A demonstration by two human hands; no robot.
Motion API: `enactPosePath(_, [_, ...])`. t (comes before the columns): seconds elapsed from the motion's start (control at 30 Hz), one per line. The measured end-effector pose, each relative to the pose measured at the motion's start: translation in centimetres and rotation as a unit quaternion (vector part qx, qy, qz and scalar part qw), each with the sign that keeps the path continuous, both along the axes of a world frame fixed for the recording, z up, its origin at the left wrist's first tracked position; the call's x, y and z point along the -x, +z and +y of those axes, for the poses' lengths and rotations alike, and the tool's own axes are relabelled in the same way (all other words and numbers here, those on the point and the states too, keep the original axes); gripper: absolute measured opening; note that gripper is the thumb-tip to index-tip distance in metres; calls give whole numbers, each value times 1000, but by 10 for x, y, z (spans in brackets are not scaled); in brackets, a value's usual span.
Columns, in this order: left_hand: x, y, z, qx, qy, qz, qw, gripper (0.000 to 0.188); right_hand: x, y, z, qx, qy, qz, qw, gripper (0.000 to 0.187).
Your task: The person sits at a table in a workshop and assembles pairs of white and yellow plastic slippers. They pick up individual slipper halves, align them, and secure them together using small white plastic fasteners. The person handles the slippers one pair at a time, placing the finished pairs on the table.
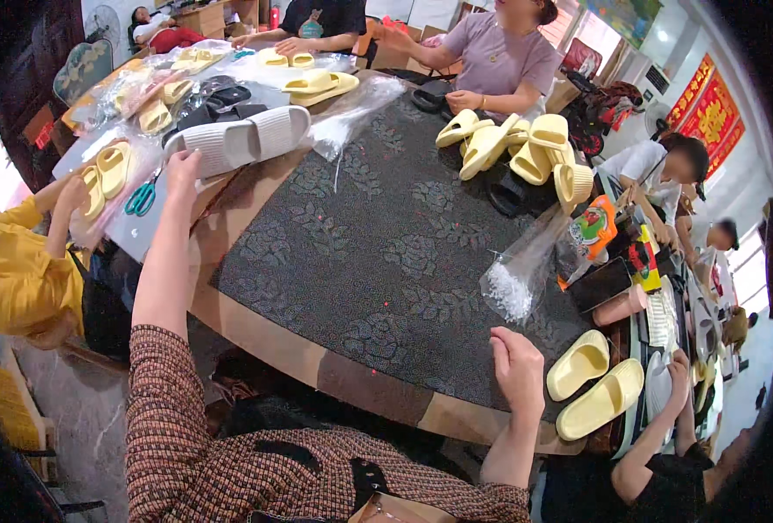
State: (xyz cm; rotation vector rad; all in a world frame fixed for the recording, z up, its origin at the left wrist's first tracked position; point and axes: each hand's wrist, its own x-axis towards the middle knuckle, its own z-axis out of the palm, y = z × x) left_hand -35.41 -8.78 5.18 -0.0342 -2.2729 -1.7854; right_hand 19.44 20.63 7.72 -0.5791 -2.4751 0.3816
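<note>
My left hand (184, 171) reaches to the far left of the table, its fingers closed on the near end of a grey slipper (218, 146). A second grey slipper (283, 133) lies against that one, toe to the right. Over the near right edge of the dark mat, my right hand (519, 373) is curled, thumb against the fingers. Whatever it may hold is hidden. Just right of it rest two pale yellow slippers, a smaller one (578, 365) and a larger one (602, 400). A clear bag of small white pieces (510, 292) lies beyond that hand.
A heap of yellow slippers (530, 148) stands at the far right of the patterned mat (343, 261). Teal-handled scissors (141, 200) lie at the left, near a person in yellow (33, 279). A phone (601, 284) and a pinkish cup (620, 305) sit at the right edge. Co-workers surround the table.
</note>
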Motion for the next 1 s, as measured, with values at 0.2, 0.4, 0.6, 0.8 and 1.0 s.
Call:
enactPosePath(0.2, [-92,41,7,-102,-203,-75,971,33,13,14,0,167,74,7,983,18])
enactPosePath(0.4, [-186,46,36,-188,-409,-166,877,20,45,5,11,389,105,118,907,43])
enactPosePath(0.6, [-245,30,47,-244,-422,-240,839,22,55,9,-7,497,204,188,822,50])
enactPosePath(0.8, [-254,15,51,-252,-457,-233,821,19,53,-4,-5,507,91,212,831,26])
enactPosePath(1.0, [-225,26,11,-260,-322,-158,896,16,18,-11,36,410,-49,336,846,25])
